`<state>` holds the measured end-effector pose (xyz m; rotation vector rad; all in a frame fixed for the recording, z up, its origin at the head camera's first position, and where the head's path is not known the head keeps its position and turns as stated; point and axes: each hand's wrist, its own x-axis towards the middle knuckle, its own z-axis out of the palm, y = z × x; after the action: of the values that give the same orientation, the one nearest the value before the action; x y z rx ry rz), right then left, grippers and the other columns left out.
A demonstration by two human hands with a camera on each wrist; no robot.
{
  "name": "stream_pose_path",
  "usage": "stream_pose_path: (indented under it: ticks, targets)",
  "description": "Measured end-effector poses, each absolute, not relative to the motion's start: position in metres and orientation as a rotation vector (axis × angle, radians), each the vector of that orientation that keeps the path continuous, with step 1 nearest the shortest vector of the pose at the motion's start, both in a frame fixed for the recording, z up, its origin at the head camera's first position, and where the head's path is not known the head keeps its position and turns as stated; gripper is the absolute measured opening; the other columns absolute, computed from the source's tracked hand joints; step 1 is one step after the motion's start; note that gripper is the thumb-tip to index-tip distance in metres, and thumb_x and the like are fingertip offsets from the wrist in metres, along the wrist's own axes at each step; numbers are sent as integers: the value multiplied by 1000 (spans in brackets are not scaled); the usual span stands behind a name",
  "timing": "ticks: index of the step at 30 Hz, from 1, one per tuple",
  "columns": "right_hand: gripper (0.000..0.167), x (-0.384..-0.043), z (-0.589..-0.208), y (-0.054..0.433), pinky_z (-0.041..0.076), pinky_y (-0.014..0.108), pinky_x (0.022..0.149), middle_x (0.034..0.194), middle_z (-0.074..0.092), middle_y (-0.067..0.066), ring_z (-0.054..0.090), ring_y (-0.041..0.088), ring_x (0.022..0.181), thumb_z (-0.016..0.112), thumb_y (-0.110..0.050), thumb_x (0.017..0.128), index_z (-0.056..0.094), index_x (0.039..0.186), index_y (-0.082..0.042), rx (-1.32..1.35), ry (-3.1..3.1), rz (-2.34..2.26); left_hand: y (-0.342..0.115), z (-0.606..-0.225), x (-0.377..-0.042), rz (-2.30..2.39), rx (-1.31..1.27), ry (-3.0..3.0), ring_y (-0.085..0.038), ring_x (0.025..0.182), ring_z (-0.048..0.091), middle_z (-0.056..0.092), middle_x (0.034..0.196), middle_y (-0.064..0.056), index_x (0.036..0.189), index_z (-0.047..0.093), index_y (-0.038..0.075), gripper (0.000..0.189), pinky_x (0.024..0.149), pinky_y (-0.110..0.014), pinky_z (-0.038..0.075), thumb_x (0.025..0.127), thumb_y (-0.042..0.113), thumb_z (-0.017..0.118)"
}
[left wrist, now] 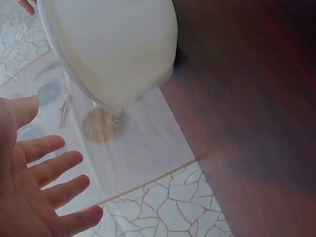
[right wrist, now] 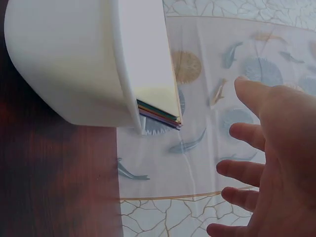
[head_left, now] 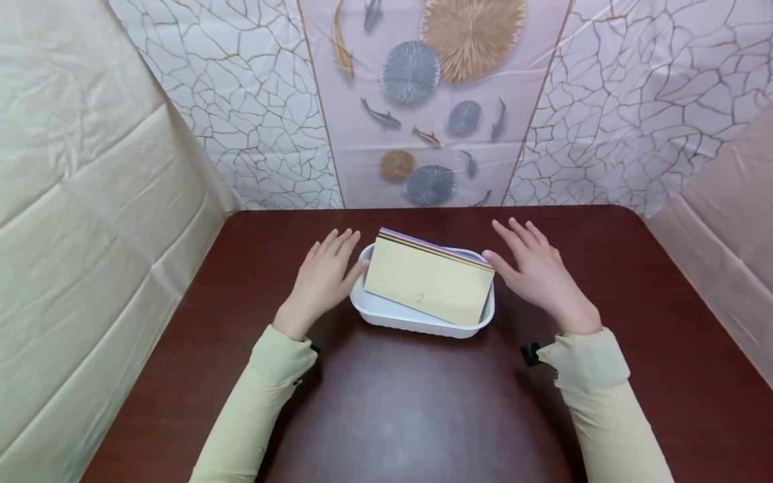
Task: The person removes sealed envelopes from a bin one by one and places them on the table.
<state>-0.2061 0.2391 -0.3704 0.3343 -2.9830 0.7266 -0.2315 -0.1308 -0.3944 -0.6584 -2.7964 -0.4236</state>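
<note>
A white plastic tub (head_left: 392,312) with rounded corners stands on the dark red-brown table. Inside it leans a stack of coloured cards (head_left: 429,278), pale yellow in front with a small mark low on its face. Purple, orange and dark edges show along the top of the stack. My left hand (head_left: 323,278) hovers at the tub's left end with fingers spread and nothing in it. At the right end my right hand (head_left: 537,275) is held likewise, its thumb close to the stack's corner. In the right wrist view the layered card edges (right wrist: 159,114) stick out past the tub's rim.
The table (head_left: 410,409) reaches back to a patterned cloth backdrop (head_left: 429,134) with fish and round leaf shapes. Cream fabric (head_left: 90,201) hangs along the left side, and pinkish fabric (head_left: 718,221) along the right.
</note>
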Motion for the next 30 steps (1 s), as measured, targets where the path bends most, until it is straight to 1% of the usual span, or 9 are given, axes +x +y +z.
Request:
stream_pose_path:
  ticks: [6, 9, 13, 17, 19, 22, 24, 27, 30]
  targets:
    - [71, -224, -375, 241, 14, 74, 108, 163, 21, 22, 11, 45, 151, 45, -54, 103, 29, 160, -14, 353, -2985, 726, -134, -398, -238, -385, -670, -2823, -35, 146, 35, 45, 154, -15, 153, 43, 7, 60, 115, -57, 25, 104, 41, 50]
    - [68, -235, -380, 244, 17, 70, 110, 162, 25, 24, 18, 46, 148, 46, -50, 104, 32, 159, -11, 364, -3005, 771, -137, -405, -237, -349, -673, -2864, -35, 144, 38, 47, 152, -15, 152, 44, 7, 60, 115, -56, 27, 104, 41, 50]
    - [67, -252, -388, 247, 20, 62, 114, 160, 27, 26, 23, 46, 147, 48, -48, 104, 36, 157, -8, 398, -3030, 851, -142, -415, -230, -298, -679, -2864, -35, 141, 42, 51, 149, -15, 150, 47, 7, 57, 113, -56, 30, 104, 40, 51]
    - [67, -266, -394, 248, 23, 62, 113, 157, 33, 26, 28, 45, 145, 48, -50, 104, 40, 154, -7, 452, -3075, 842, -145, -425, -215, -231, -786, -2832, -35, 141, 42, 51, 149, -14, 149, 50, 8, 56, 112, -57, 32, 104, 42, 51]
    - [63, -273, -396, 248, 28, 60, 112, 154, 40, 24, 34, 43, 143, 51, -47, 103, 44, 152, -7, 510, -3093, 827, -146, -430, -207, -202, -870, -2796, -34, 141, 42, 51, 149, -13, 147, 52, 9, 55, 112, -57, 31, 104, 42, 52]
    - [54, -283, -399, 247, 38, 58, 106, 146, 53, 19, 48, 38, 134, 58, -39, 102, 53, 146, -8, 628, -3102, 848, -147, -433, -194, -189, -992, -2707, -32, 140, 45, 55, 146, -11, 144, 56, 10, 52, 113, -54, 31, 103, 41, 55]
    - [48, -289, -401, 245, 43, 54, 102, 141, 58, 15, 54, 34, 129, 62, -34, 101, 58, 142, -11, 715, -3107, 876, -148, -434, -186, -183, -1065, -2637, -30, 138, 47, 58, 142, -10, 141, 60, 11, 49, 113, -53, 32, 101, 40, 59]
    - [40, -298, -402, 240, 46, 51, 99, 136, 63, 11, 57, 29, 126, 65, -24, 99, 64, 137, -12, 849, -3098, 922, -147, -431, -177, -185, -1169, -2540, -28, 134, 52, 63, 137, -8, 135, 65, 12, 45, 113, -51, 33, 98, 38, 64]
    - [36, -306, -399, 234, 49, 46, 94, 132, 66, 8, 61, 24, 120, 66, -16, 98, 67, 133, -14, 940, -3095, 958, -144, -428, -174, -187, -1265, -2457, -28, 129, 57, 66, 131, -8, 128, 68, 9, 40, 112, -48, 36, 96, 32, 68]
